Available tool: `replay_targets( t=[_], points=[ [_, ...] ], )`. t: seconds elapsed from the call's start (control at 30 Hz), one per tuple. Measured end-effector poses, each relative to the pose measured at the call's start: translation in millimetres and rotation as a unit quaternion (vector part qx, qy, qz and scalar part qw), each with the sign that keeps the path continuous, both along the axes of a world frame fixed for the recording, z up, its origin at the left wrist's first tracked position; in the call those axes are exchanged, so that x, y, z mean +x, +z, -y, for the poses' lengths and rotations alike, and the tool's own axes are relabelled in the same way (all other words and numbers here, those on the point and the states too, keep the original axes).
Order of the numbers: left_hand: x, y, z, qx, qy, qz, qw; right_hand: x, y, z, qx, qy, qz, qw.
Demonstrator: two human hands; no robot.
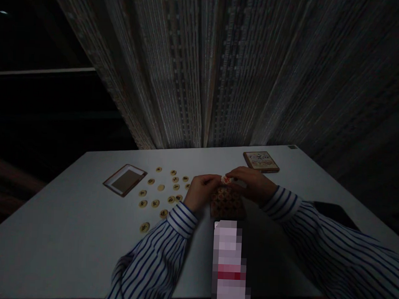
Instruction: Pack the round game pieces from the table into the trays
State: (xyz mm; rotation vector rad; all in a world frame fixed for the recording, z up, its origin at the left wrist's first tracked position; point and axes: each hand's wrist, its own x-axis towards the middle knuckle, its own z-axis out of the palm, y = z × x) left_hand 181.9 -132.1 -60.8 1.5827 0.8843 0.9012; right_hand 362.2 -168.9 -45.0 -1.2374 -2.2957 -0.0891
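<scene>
My left hand [200, 191] and my right hand [251, 183] meet over the middle of a white table [66, 232], both pinched on one small round game piece with red marking [226, 179]. Just below them lies a brownish netted bag holding more pieces [226, 202]. Several pale round pieces with dark characters [161, 193] lie scattered on the table to the left of my left hand. Both sleeves are blue-and-white striped.
An open box tray [125, 179] lies at the left of the scattered pieces. A printed box lid [261, 161] sits at the far right. A dark flat object [335, 213] rests by my right forearm. A curtain hangs behind the table. The room is dim.
</scene>
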Motion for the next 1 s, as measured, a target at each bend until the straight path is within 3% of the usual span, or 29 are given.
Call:
replay_targets(
  t=[0.17,0.4,1.0],
  points=[
    [-5,-23.6,8,0.056,0.092,-0.107,0.988,22,-24.7,2,-0.104,-0.099,0.03,0.989],
    [-11,-48.7,23,0.096,0.142,-0.212,0.962,28,-49.4,-8,-0.197,-0.165,0.073,0.964],
    [-14,-62.5,20,0.092,0.132,-0.217,0.963,34,-61.1,-16,-0.214,-0.152,0.092,0.961]
  ],
)
